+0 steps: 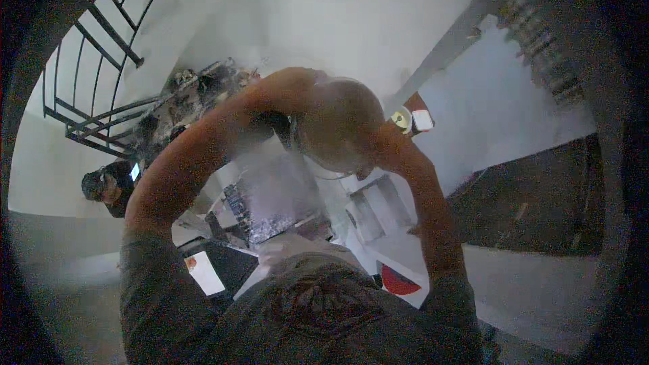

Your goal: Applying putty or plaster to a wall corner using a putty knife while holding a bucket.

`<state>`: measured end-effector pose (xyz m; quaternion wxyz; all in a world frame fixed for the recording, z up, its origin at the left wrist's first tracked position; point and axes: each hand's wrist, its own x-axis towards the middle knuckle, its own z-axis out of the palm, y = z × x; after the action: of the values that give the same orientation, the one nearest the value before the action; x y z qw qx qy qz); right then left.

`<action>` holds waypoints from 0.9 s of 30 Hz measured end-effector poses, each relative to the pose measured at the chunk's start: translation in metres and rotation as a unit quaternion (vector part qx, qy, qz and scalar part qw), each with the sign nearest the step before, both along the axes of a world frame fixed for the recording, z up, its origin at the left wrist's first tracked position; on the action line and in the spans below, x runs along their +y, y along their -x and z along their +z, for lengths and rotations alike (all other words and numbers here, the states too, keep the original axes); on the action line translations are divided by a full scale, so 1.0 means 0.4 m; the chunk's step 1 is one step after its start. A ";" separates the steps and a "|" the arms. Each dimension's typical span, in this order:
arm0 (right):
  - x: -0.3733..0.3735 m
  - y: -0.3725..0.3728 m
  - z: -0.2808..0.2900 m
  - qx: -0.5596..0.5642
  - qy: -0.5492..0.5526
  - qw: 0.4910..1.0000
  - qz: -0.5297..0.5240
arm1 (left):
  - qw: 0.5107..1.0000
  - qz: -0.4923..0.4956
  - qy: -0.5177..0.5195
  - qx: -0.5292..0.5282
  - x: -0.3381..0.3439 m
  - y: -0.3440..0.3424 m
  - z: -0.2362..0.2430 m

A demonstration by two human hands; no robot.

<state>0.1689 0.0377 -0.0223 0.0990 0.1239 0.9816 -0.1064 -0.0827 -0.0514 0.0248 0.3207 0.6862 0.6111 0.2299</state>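
Both my arms are raised in front of my chest and bend inward toward the upper middle of the head view. My left hand (307,93) and my right hand (387,143) come together there, very close to the camera. They overlap in a blurred brown mass, so I cannot make out where one ends and the other begins. A pale curved edge runs around the blur; its kind is not clear. The fingers of both hands are smeared or hidden, and whatever they may touch does not show. Below them is a blurred, pale purplish surface (280,186).
A dark metal railing (101,74) rises at the far left. Beneath it is another person (116,186) beside a lit screen (135,171). A white sheet (205,274) lies on a black surface at lower left. A red rounded thing (399,281) is at lower right.
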 end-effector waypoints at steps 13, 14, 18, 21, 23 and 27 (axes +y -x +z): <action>-0.004 0.025 0.004 0.106 0.013 0.994 -0.012 | 1.000 0.004 0.018 0.019 0.003 0.004 0.018; -0.011 0.029 -0.002 0.072 0.028 0.995 -0.066 | 1.000 -0.016 -0.014 0.023 0.007 0.012 0.004; -0.016 0.038 0.023 0.030 0.005 0.997 -0.069 | 0.996 0.033 0.069 0.050 0.011 0.006 0.015; -0.021 0.048 0.025 -0.020 -0.028 0.998 -0.062 | 0.998 0.013 0.011 0.055 0.007 0.018 -0.012; -0.022 0.043 0.008 0.011 -0.007 0.997 -0.080 | 1.000 0.002 -0.005 0.030 0.007 0.021 -0.026; -0.044 0.038 0.048 0.052 -0.013 0.997 -0.061 | 0.998 0.039 0.042 0.013 0.001 0.022 -0.031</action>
<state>0.1539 0.0200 -0.0030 0.0392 0.1787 0.9774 -0.1056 -0.0916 -0.0508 0.0124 0.3317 0.6507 0.6508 0.2074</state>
